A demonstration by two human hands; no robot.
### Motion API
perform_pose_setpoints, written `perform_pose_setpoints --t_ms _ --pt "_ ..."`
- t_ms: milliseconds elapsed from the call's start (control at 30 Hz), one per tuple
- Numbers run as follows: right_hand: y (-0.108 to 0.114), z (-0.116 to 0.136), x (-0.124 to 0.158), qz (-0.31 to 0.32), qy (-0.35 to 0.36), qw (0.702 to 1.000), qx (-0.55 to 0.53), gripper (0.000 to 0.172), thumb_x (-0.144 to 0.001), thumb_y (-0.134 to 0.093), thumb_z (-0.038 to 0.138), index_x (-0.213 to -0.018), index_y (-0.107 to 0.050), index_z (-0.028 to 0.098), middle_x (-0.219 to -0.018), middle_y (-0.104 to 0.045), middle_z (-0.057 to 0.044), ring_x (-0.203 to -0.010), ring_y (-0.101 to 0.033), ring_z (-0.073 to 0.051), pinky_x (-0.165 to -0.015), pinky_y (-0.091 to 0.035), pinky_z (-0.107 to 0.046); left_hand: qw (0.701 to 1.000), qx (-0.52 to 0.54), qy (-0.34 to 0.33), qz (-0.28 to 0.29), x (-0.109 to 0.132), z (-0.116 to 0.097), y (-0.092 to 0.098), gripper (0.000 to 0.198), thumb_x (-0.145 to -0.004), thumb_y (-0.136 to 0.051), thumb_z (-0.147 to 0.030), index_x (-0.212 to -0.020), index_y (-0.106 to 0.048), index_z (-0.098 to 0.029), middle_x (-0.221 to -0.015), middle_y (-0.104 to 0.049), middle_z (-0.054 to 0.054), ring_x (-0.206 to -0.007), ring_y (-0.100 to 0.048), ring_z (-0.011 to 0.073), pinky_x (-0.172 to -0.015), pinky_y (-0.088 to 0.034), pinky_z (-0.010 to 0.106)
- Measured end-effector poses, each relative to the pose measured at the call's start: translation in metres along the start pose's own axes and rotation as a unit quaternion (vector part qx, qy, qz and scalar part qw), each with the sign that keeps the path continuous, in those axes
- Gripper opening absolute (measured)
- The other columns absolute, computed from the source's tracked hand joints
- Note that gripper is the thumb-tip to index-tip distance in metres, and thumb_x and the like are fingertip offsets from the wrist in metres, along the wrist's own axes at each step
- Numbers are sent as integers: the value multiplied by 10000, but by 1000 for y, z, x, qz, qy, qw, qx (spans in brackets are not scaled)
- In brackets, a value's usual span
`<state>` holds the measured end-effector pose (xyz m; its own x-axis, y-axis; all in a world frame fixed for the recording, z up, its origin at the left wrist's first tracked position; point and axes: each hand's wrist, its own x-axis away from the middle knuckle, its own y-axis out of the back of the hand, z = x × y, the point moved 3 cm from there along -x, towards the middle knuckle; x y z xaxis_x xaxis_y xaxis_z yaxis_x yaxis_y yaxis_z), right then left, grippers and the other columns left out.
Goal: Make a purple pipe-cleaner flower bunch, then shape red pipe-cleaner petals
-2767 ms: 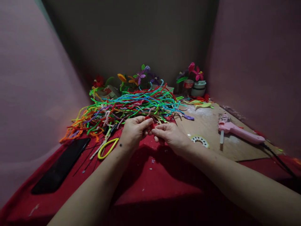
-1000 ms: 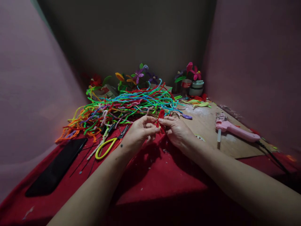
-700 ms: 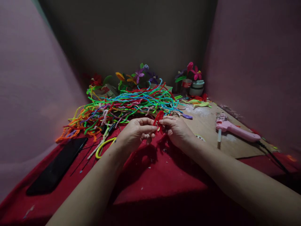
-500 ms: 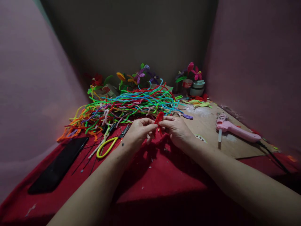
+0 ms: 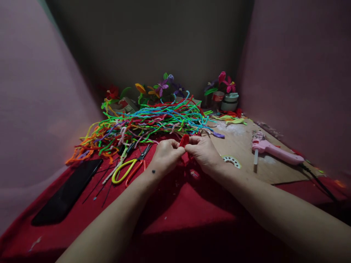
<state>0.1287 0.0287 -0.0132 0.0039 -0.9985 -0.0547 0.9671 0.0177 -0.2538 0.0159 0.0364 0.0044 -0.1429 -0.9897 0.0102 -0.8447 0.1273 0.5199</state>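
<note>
1. Red piece (image 5: 184,140): up between the two hands, near the middle of the view, raised in front of the heaped fuzzy stems (image 5: 164,117).
2. Its look: bright, saturated red, small and narrow; the visible end is rounded and leans slightly to the right. Surface appears soft. Lower part covered by fingers and lost against red cloth; full length and shape cannot be told.
3. Left hand (image 5: 166,155): thumb and forefinger brought together, pinching the piece from its left side. Other fingers curled, mostly out of sight.
4. Right hand (image 5: 204,151): also in a narrow pinch, thumb foremost, holding the same piece from the right. The fingertips of both hands nearly meet.
5. Beneath: desk (image 5: 175,223) under red cloth, pale scraps dotted about.
6. Near the left wrist: scissors (image 5: 142,156) lying with blades a little apart, one handle yellow, the other orange-red. Farther left, a dark flat slab (image 5: 68,191), phone-like, with thin dark wires between.
7. Right side: brown board (image 5: 241,140) carrying a pink glue gun (image 5: 276,151), white stick protruding; a pale ring with holes (image 5: 238,162) partly behind the right forearm.
</note>
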Motion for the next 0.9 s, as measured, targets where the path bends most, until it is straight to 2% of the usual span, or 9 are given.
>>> perform_pose_setpoints --t_ms 67,167,300,400,533,633,700,767,900 --pt "1 0 0 -9 3 1000 6 50 -532 -557 142 -580 -570 136 -478 -500 64 -415 -387 -49 -416 -272 -197 1000 -20 -12 -20 -1 -1 -1 69 -619 -499 -165 -551 -494 -172 -329 -429 -71 -287 -396 72 -331 -258 168" --pt "1 -2 -1 0 2 1000 16 49 -538 -535 134 -579 -562 141 -485 -497 60 -426 -404 -57 -419 -286 -196 1000 -12 2 -16 -2 0 0 63 -616 -487 -160 -555 -489 -177 -343 -443 -66 -289 -406 80 -324 -266 176" --pt "2 -6 -4 23 2 1000 -16 95 -593 -596 206 -665 -593 143 -547 -541 40 -463 -436 -71 -464 -323 -214 999 35 16 19 -2 1 2 82 -622 -483 -141 -546 -483 -171 -356 -453 -59 -276 -385 71 -310 -255 178" --pt "4 -6 -6 25 21 999 -13 100 -607 -624 230 -637 -580 145 -537 -532 40 -463 -419 -69 -475 -306 -223 996 80 15 46 -2 1 5 105 -642 -511 -140 -543 -486 -161 -361 -446 -57 -278 -362 53 -307 -232 167" --pt "6 -4 -8 9 35 999 7 71 -601 -598 179 -565 -546 148 -495 -501 42 -458 -410 -71 -483 -298 -232 971 191 57 135 -3 8 10 171 -681 -624 -238 -583 -533 -132 -397 -452 -53 -301 -336 22 -312 -210 141" --pt "8 -3 -8 0 29 1000 -12 40 -590 -598 169 -600 -567 145 -507 -518 39 -448 -413 -73 -476 -301 -237 940 250 82 216 -3 11 14 172 -629 -711 -235 -654 -596 -110 -536 -552 -14 -376 -439 34 -329 -295 142" --pt "8 -2 -8 2 21 1000 -22 53 -588 -603 172 -625 -585 139 -518 -536 32 -440 -412 -72 -471 -299 -240 928 273 76 241 -2 11 16 164 -592 -731 -176 -696 -626 -105 -600 -589 6 -442 -513 63 -372 -382 164" --pt "7 -2 -8 3 14 1000 -21 65 -588 -610 177 -635 -600 133 -525 -547 25 -436 -404 -69 -468 -293 -243 928 291 43 229 -2 8 17 166 -582 -730 -145 -716 -641 -103 -621 -608 14 -495 -558 87 -429 -441 188" --pt "7 1 -6 5 13 1000 -4 72 -582 -630 195 -610 -609 131 -501 -534 25 -441 -385 -68 -464 -265 -242 949 286 -65 115 0 0 18 135 -619 -715 -173 -717 -647 -110 -621 -628 10 -525 -579 101 -474 -461 202"
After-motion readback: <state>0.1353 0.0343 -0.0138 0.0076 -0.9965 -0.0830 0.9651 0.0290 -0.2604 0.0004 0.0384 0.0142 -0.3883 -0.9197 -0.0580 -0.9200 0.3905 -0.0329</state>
